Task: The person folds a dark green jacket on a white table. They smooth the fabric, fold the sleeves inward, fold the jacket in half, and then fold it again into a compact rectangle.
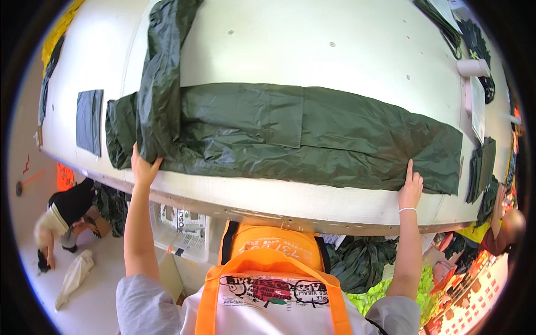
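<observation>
A dark green, shiny waterproof garment lies stretched lengthwise along the near side of the white table, with a wide flap across its middle. At its left end a long narrow section, like a sleeve or leg, crosses over it and runs to the far side. My left hand is at the near edge below that section, thumb and index finger apart with the cloth between them. Near the right end, my right hand rests on the near edge, index finger stretched out on the fabric and the other fingers partly bent.
A folded dark green piece lies left of the garment. Along the right edge are a white roll and folded dark pieces. Below the table are a white crate and dark green cloth. Another person bends down at left.
</observation>
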Demonstrator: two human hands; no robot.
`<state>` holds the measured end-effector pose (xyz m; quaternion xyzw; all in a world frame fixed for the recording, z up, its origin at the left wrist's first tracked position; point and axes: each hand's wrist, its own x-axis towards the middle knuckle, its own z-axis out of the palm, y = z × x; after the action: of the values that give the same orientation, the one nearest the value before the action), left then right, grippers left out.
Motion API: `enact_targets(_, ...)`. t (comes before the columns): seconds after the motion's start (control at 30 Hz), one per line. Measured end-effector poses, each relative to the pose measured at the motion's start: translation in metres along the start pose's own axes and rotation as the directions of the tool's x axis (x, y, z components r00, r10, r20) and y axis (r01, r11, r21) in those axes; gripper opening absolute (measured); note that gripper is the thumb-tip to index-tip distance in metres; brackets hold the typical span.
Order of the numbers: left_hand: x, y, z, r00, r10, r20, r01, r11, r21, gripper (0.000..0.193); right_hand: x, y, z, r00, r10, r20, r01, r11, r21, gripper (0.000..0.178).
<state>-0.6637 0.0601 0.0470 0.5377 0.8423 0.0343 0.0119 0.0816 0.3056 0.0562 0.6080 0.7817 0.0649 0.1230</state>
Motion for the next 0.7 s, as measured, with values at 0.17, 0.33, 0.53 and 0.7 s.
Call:
enact_targets(0.17,-0.052,0.036,-0.01,0.985,-0.084,0.151,0.079,0.996,0.041,0.079,-0.023,0.041,0.019,0.987,-0.01,0.159,0.005,1.0,0.027,0.078)
enact_targets(0.33,-0.089,0.111,-0.038,0.934,-0.251,0.255,0.303,0.934,-0.19,0.093,0.059,0.065,-0.048,0.884,-0.112,0.454,0.163,0.984,-0.075,0.043)
enact_targets(0.53,-0.099,0.121,-0.051,0.967,-0.149,0.205,0.185,0.969,-0.166,0.086,0.214,-0.297,-0.243,0.676,-0.585,-0.447,0.736,0.539,0.409,0.023)
enact_targets(0.7,-0.089,0.108,-0.06,0.936,-0.081,0.343,0.181,0.945,-0.271,0.079,0.234,-0.59,-0.303,0.503,-0.803,-0.321,0.864,0.451,0.224,0.028)
